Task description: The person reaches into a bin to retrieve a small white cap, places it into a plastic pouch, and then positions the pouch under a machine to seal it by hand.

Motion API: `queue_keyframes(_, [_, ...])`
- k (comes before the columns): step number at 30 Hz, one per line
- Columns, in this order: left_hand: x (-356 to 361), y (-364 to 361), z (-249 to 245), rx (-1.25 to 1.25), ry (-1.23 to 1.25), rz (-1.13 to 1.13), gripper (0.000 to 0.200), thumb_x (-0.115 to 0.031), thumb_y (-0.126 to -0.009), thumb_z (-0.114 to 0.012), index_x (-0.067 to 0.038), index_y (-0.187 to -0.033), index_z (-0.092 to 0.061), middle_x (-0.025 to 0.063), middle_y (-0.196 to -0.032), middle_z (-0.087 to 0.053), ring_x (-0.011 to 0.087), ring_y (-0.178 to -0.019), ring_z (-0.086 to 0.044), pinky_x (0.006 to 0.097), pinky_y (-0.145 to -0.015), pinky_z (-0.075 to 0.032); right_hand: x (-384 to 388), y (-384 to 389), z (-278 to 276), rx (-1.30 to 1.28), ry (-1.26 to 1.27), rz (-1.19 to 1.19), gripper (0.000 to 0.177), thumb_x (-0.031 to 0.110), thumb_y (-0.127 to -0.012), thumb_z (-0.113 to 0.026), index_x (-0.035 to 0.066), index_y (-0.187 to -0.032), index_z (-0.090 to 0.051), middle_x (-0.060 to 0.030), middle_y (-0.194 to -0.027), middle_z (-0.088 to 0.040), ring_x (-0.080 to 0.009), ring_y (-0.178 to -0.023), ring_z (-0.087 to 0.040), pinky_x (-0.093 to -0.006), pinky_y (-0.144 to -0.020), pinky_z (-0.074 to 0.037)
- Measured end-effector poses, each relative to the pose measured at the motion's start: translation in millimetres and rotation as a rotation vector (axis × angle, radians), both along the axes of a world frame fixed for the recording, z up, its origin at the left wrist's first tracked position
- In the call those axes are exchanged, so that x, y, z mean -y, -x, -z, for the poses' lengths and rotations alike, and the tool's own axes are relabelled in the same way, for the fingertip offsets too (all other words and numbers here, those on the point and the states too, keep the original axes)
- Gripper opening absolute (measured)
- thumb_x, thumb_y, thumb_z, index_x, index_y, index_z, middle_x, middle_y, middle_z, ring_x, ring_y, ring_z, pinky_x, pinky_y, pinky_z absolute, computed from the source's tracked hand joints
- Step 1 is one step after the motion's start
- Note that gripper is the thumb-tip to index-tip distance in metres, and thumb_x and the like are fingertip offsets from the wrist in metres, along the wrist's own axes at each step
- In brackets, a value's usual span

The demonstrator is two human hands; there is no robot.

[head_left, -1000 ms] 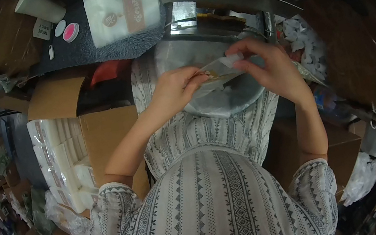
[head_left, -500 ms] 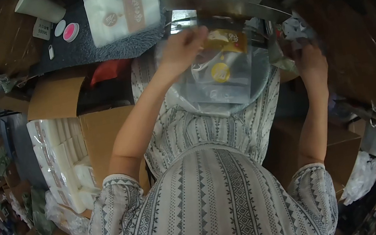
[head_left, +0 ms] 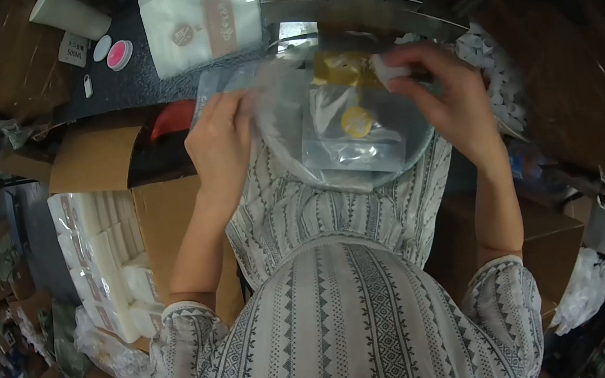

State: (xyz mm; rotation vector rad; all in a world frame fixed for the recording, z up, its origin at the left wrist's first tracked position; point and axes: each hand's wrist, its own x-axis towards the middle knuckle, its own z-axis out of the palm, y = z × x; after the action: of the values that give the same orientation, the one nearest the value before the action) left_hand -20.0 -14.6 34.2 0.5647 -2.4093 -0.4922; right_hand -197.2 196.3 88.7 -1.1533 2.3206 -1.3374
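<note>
My left hand (head_left: 218, 140) is closed in a pinch on the edge of a clear plastic bag (head_left: 224, 83), left of the round basin. Motion blurs part of this bag. Between the thumb and fingers of my right hand (head_left: 454, 94) is a small white piece (head_left: 389, 69), whose kind I cannot make out. It sits over the right side of the basin (head_left: 429, 149) on my lap. Clear pouches (head_left: 328, 149) with a yellow band and round yellow label lie in the basin, below and between my hands.
A metal machine (head_left: 368, 0) stands at the front. White pieces (head_left: 497, 71) fill a container at right. A stack of printed bags (head_left: 194, 28), a pink round tin (head_left: 119, 55) and a white cup (head_left: 69, 14) are front left. Open cardboard boxes (head_left: 172, 217) flank me.
My left hand has moved left from over the basin, now with a clear bag. My right hand has come from the container at right to the basin with a white piece.
</note>
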Motion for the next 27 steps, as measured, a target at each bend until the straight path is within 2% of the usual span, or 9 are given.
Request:
queue_keyframes(8, [-24,10,-6,0.073,-0.202,0.345,0.007,-0.008,-0.082,-0.065,-0.005,-0.088,-0.066,0.0106,-0.079,-0.062,0.0298,-0.067,-0.061,0.0344,-0.057,-0.047,18,-3,3,-0.217,0.065,-0.385,0.02,-0.003,-0.082,-0.062,0.002,-0.101,-0.063,-0.0087,-0.109,-0.064,-0.023,-0.099,-0.063,-0.0308,-0.081,-0.051])
queue_keyframes(13, [-32,46,6,0.244,-0.532,0.522,0.015,-0.015,-0.088,-0.062,-0.001,-0.094,-0.066,0.0125,-0.084,-0.066,0.0229,-0.068,-0.066,0.0291,-0.058,-0.05,9,1,14,0.153,0.077,-0.061,0.028,0.003,-0.083,-0.065,0.002,-0.111,-0.062,-0.0082,-0.111,-0.064,-0.021,-0.103,-0.062,-0.0305,-0.088,-0.047])
queue_keyframes(14, [-32,57,3,0.284,-0.87,0.45,0.02,-0.017,-0.09,-0.061,0.001,-0.096,-0.066,0.0116,-0.085,-0.067,0.0194,-0.071,-0.067,0.0265,-0.06,-0.051,4,4,13,0.151,0.076,-0.062,0.028,0.003,-0.083,-0.065,0.002,-0.111,-0.062,-0.0082,-0.111,-0.064,-0.021,-0.103,-0.062,-0.0305,-0.088,-0.047])
queue_keyframes(15, [-32,68,2,0.321,-1.205,0.367,0.024,-0.019,-0.091,-0.059,0.003,-0.098,-0.065,0.0107,-0.086,-0.069,0.0159,-0.074,-0.068,0.0239,-0.062,-0.052,-4,8,13,0.024,0.021,-0.021,0.033,0.004,-0.083,-0.065,0.003,-0.115,-0.06,-0.0095,-0.11,-0.065,-0.0214,-0.102,-0.062,-0.0307,-0.087,-0.048])
queue_keyframes(20, [-31,96,15,0.167,-1.494,0.28,0.027,-0.02,-0.093,-0.059,0.005,-0.099,-0.065,0.0114,-0.091,-0.068,0.0151,-0.077,-0.068,0.0221,-0.064,-0.053,-40,12,0,-0.22,-0.195,0.001,0.036,0.008,-0.084,-0.065,0.006,-0.119,-0.058,-0.0155,-0.107,-0.065,-0.029,-0.098,-0.064,-0.0362,-0.082,-0.05])
queue_keyframes(21, [-31,97,16,0.161,-1.532,0.259,0.027,-0.02,-0.093,-0.059,0.005,-0.099,-0.065,0.0137,-0.092,-0.068,0.0184,-0.076,-0.068,0.024,-0.064,-0.053,-48,18,4,-0.396,-0.35,0.218,0.032,0.011,-0.084,-0.064,0.006,-0.115,-0.058,-0.016,-0.105,-0.064,-0.0327,-0.095,-0.063,-0.0393,-0.081,-0.05])
queue_keyframes(22, [-28,95,20,0.164,-1.534,0.256,0.027,-0.02,-0.093,-0.059,0.005,-0.099,-0.065,0.0137,-0.092,-0.068,0.0184,-0.076,-0.068,0.024,-0.064,-0.053,-56,22,10,-0.566,-0.505,0.435,0.028,0.015,-0.085,-0.063,0.005,-0.111,-0.058,-0.0165,-0.102,-0.063,-0.0363,-0.092,-0.063,-0.0423,-0.079,-0.05])
queue_keyframes(24, [-6,89,28,0.334,-0.783,0.192,0.033,-0.026,-0.091,-0.061,0.005,-0.101,-0.064,0.0191,-0.102,-0.065,0.0284,-0.081,-0.068,0.0331,-0.066,-0.054,-68,33,33,-0.524,-0.671,0.504,0.025,0.016,-0.085,-0.062,0.005,-0.106,-0.058,-0.0176,-0.099,-0.063,-0.0375,-0.092,-0.062,-0.0444,-0.078,-0.05])
queue_keyframes(27, [47,72,29,0.02,-0.325,0.084,0.045,-0.034,-0.089,-0.063,0.002,-0.117,-0.058,0.0216,-0.117,-0.059,0.0354,-0.101,-0.062,0.0419,-0.082,-0.049,-72,48,43,-0.493,-0.756,0.535,0.021,0.018,-0.083,-0.063,0.004,-0.099,-0.057,-0.02,-0.094,-0.062,-0.0398,-0.091,-0.062,-0.0472,-0.075,-0.05])
